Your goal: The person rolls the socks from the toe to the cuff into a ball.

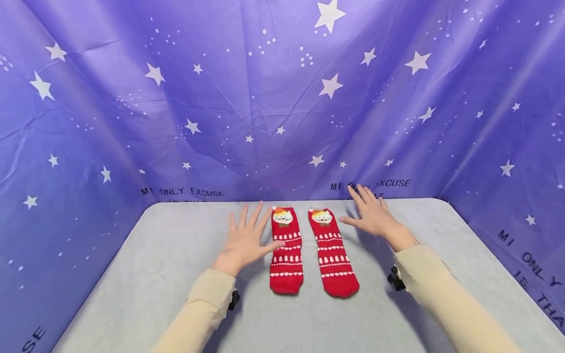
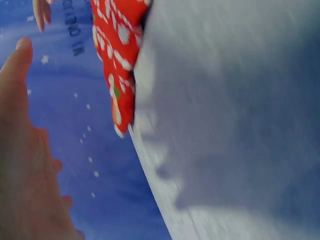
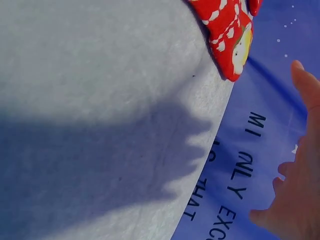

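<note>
Two red socks with white patterns and a cat face near one end lie flat, side by side, on a grey table. My left hand (image 1: 245, 241) is spread above the table beside the left sock (image 1: 286, 282), its thumb overlapping that sock in the head view. To the right of the right sock (image 1: 339, 282), my right hand (image 1: 372, 215) hovers with fingers spread, holding nothing. The left wrist view shows a red sock (image 2: 122, 35) past the raised left hand (image 2: 25, 155). In the right wrist view, a sock (image 3: 225, 35) lies near the table edge, apart from the right hand (image 3: 300, 185).
The grey table (image 1: 145, 274) has rounded far corners. A purple-blue curtain (image 1: 247, 98) with white stars and printed words hangs behind it and along both sides. Dark wrist devices show under the left cuff (image 1: 234, 300) and the right cuff (image 1: 395, 279).
</note>
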`<action>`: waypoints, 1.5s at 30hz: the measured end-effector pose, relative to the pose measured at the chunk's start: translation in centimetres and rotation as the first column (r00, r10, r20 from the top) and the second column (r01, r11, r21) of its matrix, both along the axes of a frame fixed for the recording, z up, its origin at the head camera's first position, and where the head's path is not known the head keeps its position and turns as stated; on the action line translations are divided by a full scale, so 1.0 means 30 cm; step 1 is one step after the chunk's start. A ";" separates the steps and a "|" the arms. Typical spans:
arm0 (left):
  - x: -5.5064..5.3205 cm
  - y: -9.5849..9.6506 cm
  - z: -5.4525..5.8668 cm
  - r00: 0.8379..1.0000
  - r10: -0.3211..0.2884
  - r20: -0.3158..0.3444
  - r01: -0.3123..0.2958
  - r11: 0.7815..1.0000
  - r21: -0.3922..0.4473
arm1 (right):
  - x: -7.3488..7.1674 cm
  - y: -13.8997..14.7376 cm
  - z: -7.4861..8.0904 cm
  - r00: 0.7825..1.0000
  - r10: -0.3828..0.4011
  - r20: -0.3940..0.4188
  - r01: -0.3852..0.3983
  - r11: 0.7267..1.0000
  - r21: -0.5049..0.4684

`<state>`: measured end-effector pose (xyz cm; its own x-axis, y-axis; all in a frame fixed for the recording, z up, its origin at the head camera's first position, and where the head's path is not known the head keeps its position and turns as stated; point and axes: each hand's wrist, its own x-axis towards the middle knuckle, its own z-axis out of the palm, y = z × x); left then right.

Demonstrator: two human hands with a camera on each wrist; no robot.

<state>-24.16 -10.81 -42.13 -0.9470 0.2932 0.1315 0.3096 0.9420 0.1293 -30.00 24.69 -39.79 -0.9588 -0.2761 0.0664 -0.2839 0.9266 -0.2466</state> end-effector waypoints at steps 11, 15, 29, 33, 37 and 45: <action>0.039 0.135 -0.005 0.998 -0.042 0.036 0.042 0.999 0.001 | -0.050 -0.046 -0.014 0.996 0.083 0.021 -0.084 0.996 0.014; 0.058 0.185 -0.004 0.998 -0.049 0.039 0.048 0.999 0.016 | -0.064 -0.057 -0.020 0.994 0.102 0.028 -0.102 0.995 0.010; 0.134 0.321 -0.033 0.997 -0.067 0.039 0.062 0.992 0.106 | -0.097 -0.088 -0.049 0.989 0.109 0.104 -0.106 0.994 -0.029; 0.149 0.346 -0.050 0.994 -0.078 0.074 0.065 0.984 0.166 | -0.099 -0.101 -0.059 0.987 0.115 0.111 -0.111 0.993 -0.040; 0.162 0.368 -0.063 0.990 -0.079 0.119 0.053 0.977 0.206 | -0.100 -0.112 -0.066 0.985 0.111 0.133 -0.104 0.993 -0.053; 0.193 0.392 -0.071 0.969 -0.100 0.226 0.004 0.920 0.392 | -0.105 -0.125 -0.096 0.981 0.110 0.162 -0.092 0.989 -0.112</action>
